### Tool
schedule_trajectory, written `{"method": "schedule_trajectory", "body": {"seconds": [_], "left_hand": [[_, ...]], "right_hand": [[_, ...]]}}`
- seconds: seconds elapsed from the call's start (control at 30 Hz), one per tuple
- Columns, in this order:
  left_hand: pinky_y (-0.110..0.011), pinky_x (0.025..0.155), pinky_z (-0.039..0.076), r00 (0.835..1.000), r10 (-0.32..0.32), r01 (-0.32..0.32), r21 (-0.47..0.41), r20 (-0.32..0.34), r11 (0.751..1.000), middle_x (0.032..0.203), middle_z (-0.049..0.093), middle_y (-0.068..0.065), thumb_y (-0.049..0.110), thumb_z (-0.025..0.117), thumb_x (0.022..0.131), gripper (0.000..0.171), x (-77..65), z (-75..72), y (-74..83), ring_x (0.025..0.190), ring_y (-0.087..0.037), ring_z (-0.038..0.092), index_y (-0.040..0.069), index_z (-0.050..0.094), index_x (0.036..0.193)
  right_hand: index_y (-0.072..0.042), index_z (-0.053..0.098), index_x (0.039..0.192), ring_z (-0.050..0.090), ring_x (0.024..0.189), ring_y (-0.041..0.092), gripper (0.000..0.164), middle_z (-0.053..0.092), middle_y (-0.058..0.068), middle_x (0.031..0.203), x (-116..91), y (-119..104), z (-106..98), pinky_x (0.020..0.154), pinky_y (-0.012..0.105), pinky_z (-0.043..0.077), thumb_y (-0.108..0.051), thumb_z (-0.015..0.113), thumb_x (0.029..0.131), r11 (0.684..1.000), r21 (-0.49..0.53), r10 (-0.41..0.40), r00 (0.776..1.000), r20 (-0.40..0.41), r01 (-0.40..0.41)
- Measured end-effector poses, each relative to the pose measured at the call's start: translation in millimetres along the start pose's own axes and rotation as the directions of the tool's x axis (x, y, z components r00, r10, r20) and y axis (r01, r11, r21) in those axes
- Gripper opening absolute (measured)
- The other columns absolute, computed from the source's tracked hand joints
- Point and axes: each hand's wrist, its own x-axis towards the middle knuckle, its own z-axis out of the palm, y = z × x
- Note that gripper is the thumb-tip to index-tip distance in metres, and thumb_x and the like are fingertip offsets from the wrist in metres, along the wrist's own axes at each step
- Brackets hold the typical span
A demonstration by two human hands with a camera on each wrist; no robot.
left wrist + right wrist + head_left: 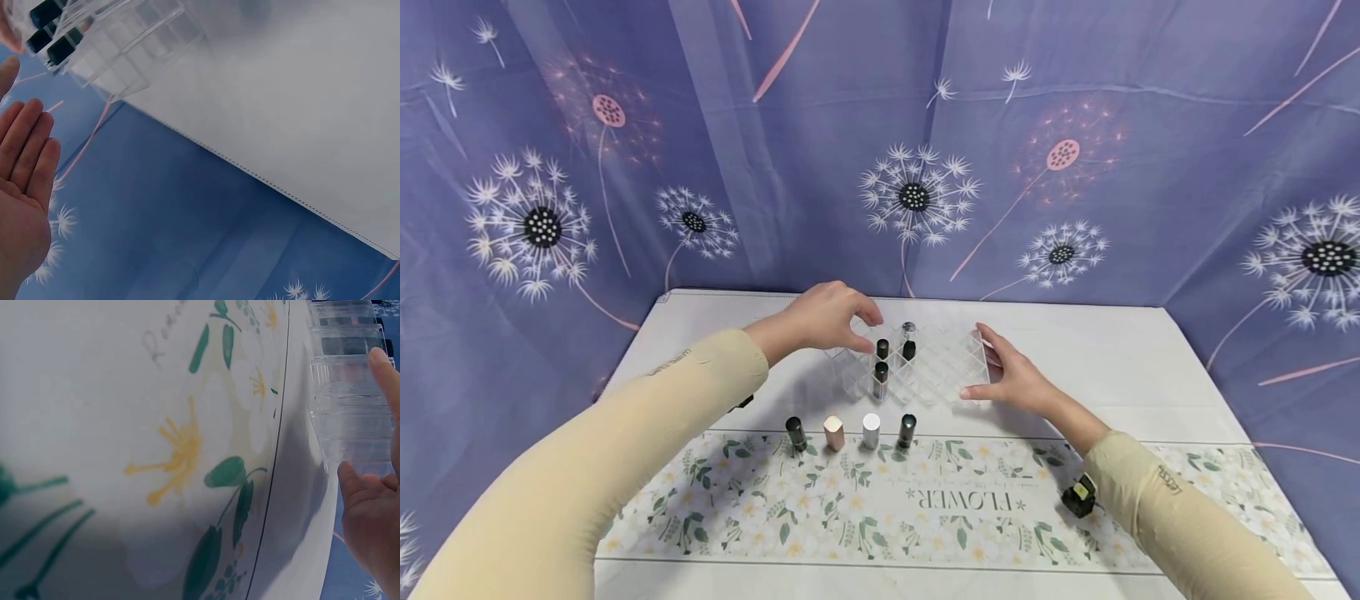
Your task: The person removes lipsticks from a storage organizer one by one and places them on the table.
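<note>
A clear lipstick organizer (pixel 936 367) with a diamond grid stands on the white table covering. Several lipsticks are upright in its left half, among them a black-capped lipstick (pixel 881 377) near the front and a clear-topped tube (pixel 908 330) at the back. My right hand (pixel 1018 379) holds the organizer's right end, thumb toward the front and fingers toward the back. Over the left end is my left hand (pixel 831 317), thumb and forefinger apart, with nothing between them. The left wrist view shows straight fingers on this hand (pixel 25 162).
In front of the organizer stands a row: a black lipstick (pixel 795 433), a rose-gold lipstick (pixel 833 433), a silver-white lipstick (pixel 871 430) and another black lipstick (pixel 907 430). A floral band (pixel 820 508) crosses the table covering. A purple dandelion curtain (pixel 820 167) rises behind.
</note>
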Motion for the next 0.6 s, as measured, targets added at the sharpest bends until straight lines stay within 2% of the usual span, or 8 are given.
{"method": "schedule_trajectory", "body": {"seconds": [0.17, 0.6], "left_hand": [[-0.044, 0.105, 0.055, 0.999, -0.012, 0.011, 0.008, 0.033, 1.0, 0.121, 0.08, 0.002, 0.033, 0.089, 0.089, 0.043, 4.2, 7.6, -1.7, 0.118, -0.022, 0.073, 0.013, 0.08, 0.126], [-0.043, 0.106, 0.055, 0.999, -0.001, 0.0, 0.027, 0.037, 1.0, 0.127, 0.078, 0.002, 0.033, 0.09, 0.089, 0.048, 17.2, 20.2, -7.1, 0.12, -0.02, 0.072, 0.015, 0.078, 0.131]], "right_hand": [[-0.003, 0.008, 0.171, 0.034, 0.154, 0.049, 0.122, 0.016, 0.027, 0.175, 0.3, -0.3, -0.2, 0.12, 0.049, 0.039, -0.012, 0.094, 0.084, 1.0, 0.003, 0.004, 1.0, 0.0, -0.004], [-0.002, 0.008, 0.171, 0.034, 0.154, 0.049, 0.122, 0.015, 0.027, 0.175, -0.3, -0.6, 0.6, 0.12, 0.048, 0.039, -0.011, 0.093, 0.084, 1.0, 0.017, 0.0, 1.0, 0.0, 0.0]]}}
